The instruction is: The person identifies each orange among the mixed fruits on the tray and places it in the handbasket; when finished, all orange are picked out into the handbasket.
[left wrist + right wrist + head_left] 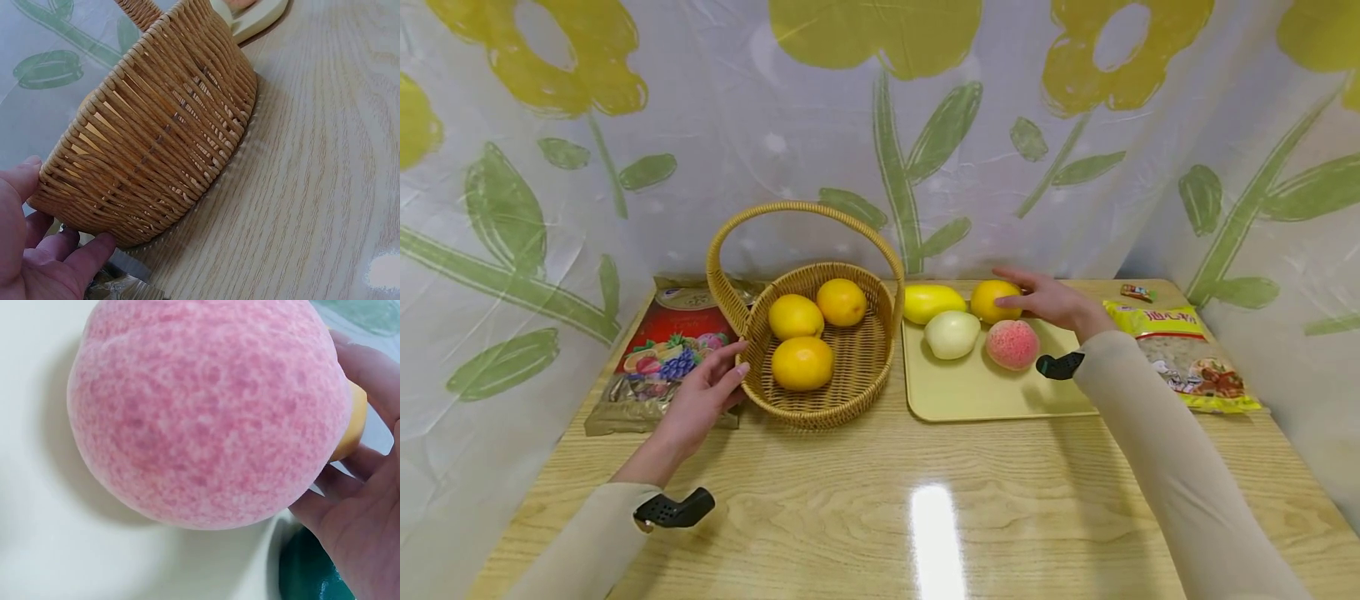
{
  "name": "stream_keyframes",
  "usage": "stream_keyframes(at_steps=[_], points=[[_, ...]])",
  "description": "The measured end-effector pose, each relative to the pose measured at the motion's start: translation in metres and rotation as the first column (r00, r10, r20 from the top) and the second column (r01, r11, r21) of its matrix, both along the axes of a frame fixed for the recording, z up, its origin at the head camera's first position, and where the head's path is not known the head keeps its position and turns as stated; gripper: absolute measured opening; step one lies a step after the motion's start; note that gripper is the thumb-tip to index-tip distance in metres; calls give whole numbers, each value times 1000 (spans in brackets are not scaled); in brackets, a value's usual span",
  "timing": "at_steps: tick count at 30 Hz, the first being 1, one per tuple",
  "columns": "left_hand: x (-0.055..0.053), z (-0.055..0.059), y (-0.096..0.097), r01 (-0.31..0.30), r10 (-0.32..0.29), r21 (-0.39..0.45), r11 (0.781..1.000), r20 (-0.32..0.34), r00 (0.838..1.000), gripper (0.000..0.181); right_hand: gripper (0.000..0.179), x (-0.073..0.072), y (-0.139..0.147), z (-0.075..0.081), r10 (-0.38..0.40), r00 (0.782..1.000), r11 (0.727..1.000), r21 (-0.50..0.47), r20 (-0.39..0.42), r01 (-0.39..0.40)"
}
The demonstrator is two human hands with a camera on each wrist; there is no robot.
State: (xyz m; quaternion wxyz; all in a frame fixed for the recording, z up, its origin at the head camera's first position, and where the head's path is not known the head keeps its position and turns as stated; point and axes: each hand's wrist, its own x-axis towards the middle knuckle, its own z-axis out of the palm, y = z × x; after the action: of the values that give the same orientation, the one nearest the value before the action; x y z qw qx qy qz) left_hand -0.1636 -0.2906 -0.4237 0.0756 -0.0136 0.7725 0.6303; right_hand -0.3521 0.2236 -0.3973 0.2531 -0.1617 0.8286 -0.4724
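My left hand point(703, 392) holds the left side of a wicker basket point(850, 408), its thumb at the rim and its fingers against the outer wall point(156, 137). Three oranges point(802, 363) lie inside the basket. Over at the cream tray point(940, 404), my right hand point(1056, 304) reaches round another orange point(988, 298), thumb in front and fingers behind. A pink peach point(1012, 345) sits nearer, filling much of the right wrist view. Beside it rest a pale green round fruit point(952, 335) and a long yellow fruit point(934, 304). The right wrist view also catches a dark green thing point(312, 569) below the hand.
A red and gold fruit-printed bag point(662, 342) lies left of the basket, partly behind the left hand. Right of the tray are a yellow-edged food bag point(1183, 354) and a small wrapped sweet point(1137, 292). A flower-printed curtain point(775, 150) hangs behind the wooden table point(820, 508).
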Motion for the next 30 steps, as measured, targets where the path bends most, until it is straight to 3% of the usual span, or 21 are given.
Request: stream_keyframes(at_steps=[7,15,30], points=[[0,1,1,-1,1,-7,1000,3,1000,60,68,0,0,1,35,998,997,70,-47,-32],[1,3,1,-3,3,-28,1000,2,1000,61,67,-3,4,6,75,980,969,247,-185,-28],[0,2,0,5,-5,-29,1000,-1,1000,61,61,-1,2,12,116,964,965,258,-238,-52]])
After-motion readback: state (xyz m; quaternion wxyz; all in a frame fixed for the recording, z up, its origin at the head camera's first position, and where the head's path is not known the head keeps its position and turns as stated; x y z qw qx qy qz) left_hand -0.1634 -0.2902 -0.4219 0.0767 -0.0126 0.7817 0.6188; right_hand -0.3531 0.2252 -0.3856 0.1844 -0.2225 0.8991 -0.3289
